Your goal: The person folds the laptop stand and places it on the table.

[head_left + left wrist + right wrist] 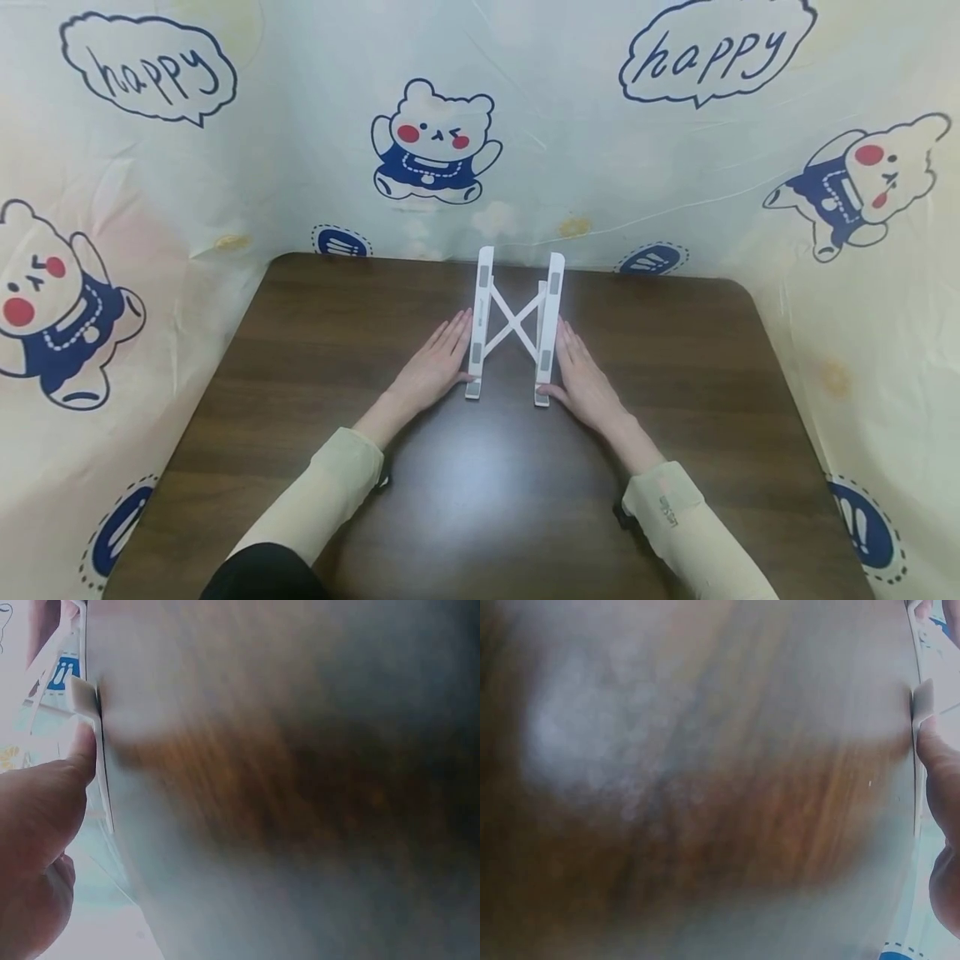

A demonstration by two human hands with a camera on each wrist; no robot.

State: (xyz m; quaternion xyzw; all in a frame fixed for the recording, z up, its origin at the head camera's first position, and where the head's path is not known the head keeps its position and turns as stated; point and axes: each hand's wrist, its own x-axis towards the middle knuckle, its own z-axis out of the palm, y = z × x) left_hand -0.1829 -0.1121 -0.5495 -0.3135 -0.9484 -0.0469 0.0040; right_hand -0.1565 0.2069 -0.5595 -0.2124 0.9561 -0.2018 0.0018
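A white folding laptop stand (481, 292) lies on the brown wooden table (337, 333), its two long rails joined by crossed bars that form an X. Grey pads line the tops of the rails. My left hand (431, 367) rests along the outer side of the left rail, fingers straight and thumb at its near end. Along the right rail's outer side lies my right hand (588, 379), likewise straight-fingered, its thumb by the near end. Each wrist view shows a thumb beside a raised lip of the stand, the left lip (82, 696) and the right lip (923, 701).
A cloth backdrop (300, 150) printed with cartoon bears and "happy" bubbles surrounds the table at the back and both sides. The table's far edge runs just behind the stand. A dark rounded shape (262, 575) shows at the bottom left.
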